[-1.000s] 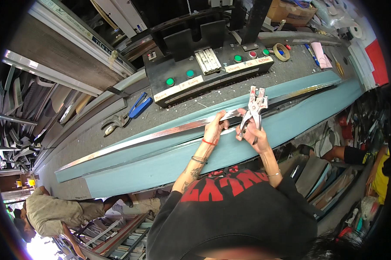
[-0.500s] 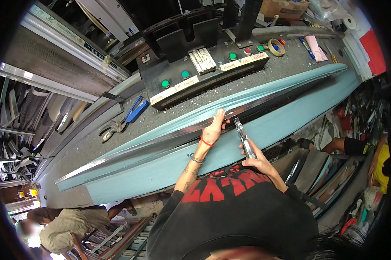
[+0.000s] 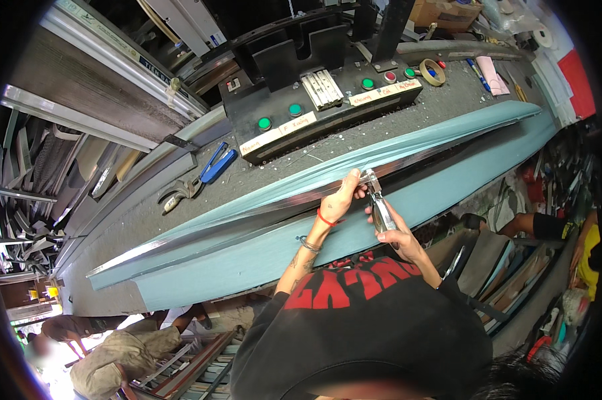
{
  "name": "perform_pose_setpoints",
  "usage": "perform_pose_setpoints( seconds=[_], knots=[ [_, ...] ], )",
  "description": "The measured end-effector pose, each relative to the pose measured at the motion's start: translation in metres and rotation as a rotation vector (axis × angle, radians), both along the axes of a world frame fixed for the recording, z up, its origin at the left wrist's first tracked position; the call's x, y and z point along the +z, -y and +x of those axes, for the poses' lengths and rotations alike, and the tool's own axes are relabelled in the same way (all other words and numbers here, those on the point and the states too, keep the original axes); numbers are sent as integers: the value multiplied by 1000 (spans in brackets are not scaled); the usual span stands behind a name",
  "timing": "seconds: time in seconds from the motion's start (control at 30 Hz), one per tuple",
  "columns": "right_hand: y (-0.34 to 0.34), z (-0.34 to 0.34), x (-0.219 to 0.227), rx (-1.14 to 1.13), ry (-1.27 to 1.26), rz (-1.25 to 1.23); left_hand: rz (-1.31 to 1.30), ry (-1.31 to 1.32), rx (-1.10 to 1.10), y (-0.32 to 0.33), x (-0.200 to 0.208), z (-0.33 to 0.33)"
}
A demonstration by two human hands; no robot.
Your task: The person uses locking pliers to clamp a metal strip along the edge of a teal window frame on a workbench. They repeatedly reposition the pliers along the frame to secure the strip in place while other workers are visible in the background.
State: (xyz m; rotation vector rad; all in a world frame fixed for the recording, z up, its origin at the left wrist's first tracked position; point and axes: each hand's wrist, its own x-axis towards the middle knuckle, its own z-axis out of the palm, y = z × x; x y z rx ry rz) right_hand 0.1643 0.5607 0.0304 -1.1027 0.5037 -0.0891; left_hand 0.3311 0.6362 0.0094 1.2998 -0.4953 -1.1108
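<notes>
A long, narrow profile with a shiny edge and pale blue-green covering (image 3: 301, 175) lies slantwise across the bench. My left hand (image 3: 341, 199) pinches its near edge around the middle, thumb on top and fingers curled under. In my right hand (image 3: 402, 233) is a pair of silver pliers (image 3: 379, 208), gripped by the handles. The jaws are at the profile's edge, right beside my left thumb; whether they bite on it cannot be made out. Below the profile spreads a flat blue-green strip (image 3: 201, 279).
Behind the profile stands a black control box (image 3: 327, 127) with green and red buttons. A blue-handled tool (image 3: 219, 167) and dark-jawed pliers (image 3: 177, 195) lie left of it; a tape roll (image 3: 433, 73) sits at its right. Two people are nearby, one at lower left (image 3: 124, 347).
The pliers have moved up to the profile's edge, next to my left thumb; before, they were held apart from it. My left hand keeps its hold, and the view has shifted slightly.
</notes>
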Motion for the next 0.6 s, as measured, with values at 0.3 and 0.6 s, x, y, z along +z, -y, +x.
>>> perform_pose_setpoints(
  seconds=[0.3, 0.6],
  knots=[
    [1, 2, 1, -39, -3, -20, -101, -3, -43, -3, -7, -4],
    [0, 11, 13, 11, -62, -110, -86, -16, -42, -4, -2, -3]
  ],
)
